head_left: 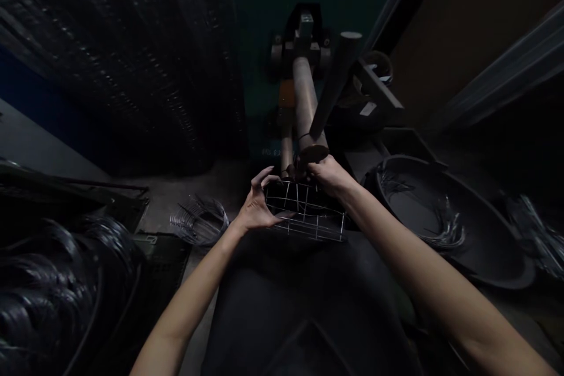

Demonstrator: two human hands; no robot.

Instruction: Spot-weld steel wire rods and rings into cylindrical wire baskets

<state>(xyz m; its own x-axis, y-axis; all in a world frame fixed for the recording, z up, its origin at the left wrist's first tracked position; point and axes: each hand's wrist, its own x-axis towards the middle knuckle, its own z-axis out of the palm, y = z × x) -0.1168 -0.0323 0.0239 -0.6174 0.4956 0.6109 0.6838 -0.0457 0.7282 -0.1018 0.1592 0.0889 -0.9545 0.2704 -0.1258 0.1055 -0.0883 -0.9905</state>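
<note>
A small wire basket [304, 211] with a welded grid is in front of my body, just below the end of a machine's metal arm [307, 94]. My left hand [259, 205] grips its left end, with the thumb along the near side and the fingers curled over the far side. Beyond the basket's far edge, my right hand [328, 176] is closed close under the round end of the metal arm. Its fingertips are partly hidden there, and what they pinch cannot be made out. A thinner lower rod [287, 153] runs beside the arm and ends near the basket.
On the right, a wide dark basin [489, 241] holds loose wire pieces [449, 223]. A ring of bent wires [200, 220] rests on the floor at left. Many wire hoops [57, 276] fill the lower left. A slanted metal bar [337, 82] stands above the arm.
</note>
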